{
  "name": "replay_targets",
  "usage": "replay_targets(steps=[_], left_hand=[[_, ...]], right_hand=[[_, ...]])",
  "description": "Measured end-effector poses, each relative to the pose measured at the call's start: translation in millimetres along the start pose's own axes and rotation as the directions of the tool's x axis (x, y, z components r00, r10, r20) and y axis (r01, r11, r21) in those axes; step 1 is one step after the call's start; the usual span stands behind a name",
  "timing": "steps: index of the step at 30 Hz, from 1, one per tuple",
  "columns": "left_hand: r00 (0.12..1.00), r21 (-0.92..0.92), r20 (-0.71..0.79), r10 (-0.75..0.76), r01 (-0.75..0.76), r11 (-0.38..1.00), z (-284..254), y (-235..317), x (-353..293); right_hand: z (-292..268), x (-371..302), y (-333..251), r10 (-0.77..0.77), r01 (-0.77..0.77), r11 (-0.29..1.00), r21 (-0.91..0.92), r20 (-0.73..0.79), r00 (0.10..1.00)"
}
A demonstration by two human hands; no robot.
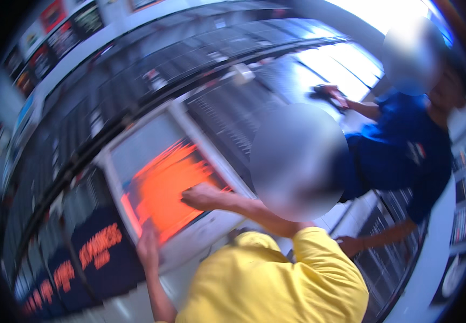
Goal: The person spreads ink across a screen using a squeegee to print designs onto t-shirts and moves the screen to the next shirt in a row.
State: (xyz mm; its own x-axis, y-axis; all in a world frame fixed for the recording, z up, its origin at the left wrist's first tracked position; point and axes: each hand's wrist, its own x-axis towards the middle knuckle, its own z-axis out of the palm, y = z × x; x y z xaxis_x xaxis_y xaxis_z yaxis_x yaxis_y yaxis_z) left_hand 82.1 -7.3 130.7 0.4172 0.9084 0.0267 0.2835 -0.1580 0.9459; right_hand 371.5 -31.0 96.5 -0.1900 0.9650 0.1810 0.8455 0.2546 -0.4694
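Observation:
A screen-printing frame (179,113) with pale rails lies tilted in front of me. Bright orange ink (163,188) covers much of its mesh in streaks. Over the ink, my right hand (203,197) is closed in a fist; a small dark shape shows at its knuckles, too blurred to name. At the near left corner of the frame, my left hand (147,247) seems to have its fingers bent over the rail, smeared by motion. Left of the frame lie dark navy pieces of cloth (114,269) bearing orange print.
Long rows of dark printing boards (130,70) on a rail stretch across the far side. Close on my right, a person in a navy shirt (400,145) leans over the boards, one hand holding a dark object (327,94). Shelves (464,199) stand at the far right.

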Motion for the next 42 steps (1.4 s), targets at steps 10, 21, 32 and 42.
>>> replay_targets(steps=[10, 21, 32, 42], left_hand=[[0.97, 0.208, -0.145, 0.193, -0.161, 0.965, 26, -64, -14], [0.96, 0.392, -0.147, 0.239, -0.166, 0.905, 15, -82, -48], [0.95, 0.359, -0.088, 0.299, -0.249, 0.899, 36, -60, -45], [0.97, 0.34, -0.138, 0.199, -0.143, 0.93, 37, -42, -51]], right_hand=[[6, 22, -1, 0.057, -0.054, 0.998, 0.021, -0.202, 0.978], [-68, -90, 100, 0.674, -0.756, 0.628, 0.182, -0.612, 0.413], [-64, -99, 169, 0.625, -0.76, 0.649, -0.045, -0.538, 0.566], [-50, -78, 157, 0.528, -0.644, 0.764, -0.048, -0.527, 0.666]])
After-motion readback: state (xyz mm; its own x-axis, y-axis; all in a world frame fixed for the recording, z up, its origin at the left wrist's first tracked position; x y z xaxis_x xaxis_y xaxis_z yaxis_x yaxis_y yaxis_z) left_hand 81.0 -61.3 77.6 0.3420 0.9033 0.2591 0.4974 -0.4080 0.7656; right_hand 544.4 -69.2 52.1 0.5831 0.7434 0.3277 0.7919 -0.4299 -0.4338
